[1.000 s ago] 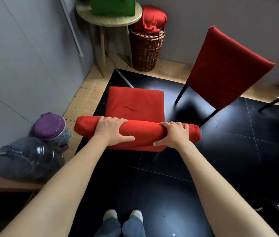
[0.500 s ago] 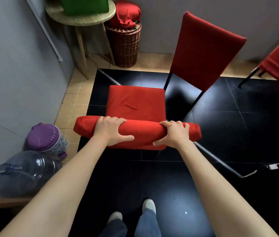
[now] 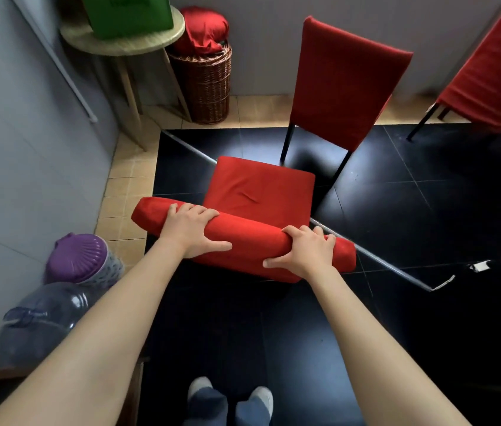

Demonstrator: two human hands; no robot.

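A red upholstered chair (image 3: 260,195) stands in front of me on the black floor, seen from behind and above. My left hand (image 3: 192,230) grips the top of its backrest (image 3: 252,238) near the left end, fingers curled over the far side and thumb on the near face. On the right part of the same backrest my right hand (image 3: 306,252) grips it the same way. The chair's legs are hidden under the seat.
A second red chair (image 3: 343,90) stands just beyond, a third (image 3: 489,78) at the right edge. A wicker basket (image 3: 207,84) with a red bundle and a round wooden table (image 3: 126,44) fill the far corner. A purple-lidded container (image 3: 81,259) and a water jug (image 3: 37,321) sit by the left wall.
The chair has turned in my hands, its right end now nearer to me, and the view has swung right. Both hands keep their grip on the backrest.
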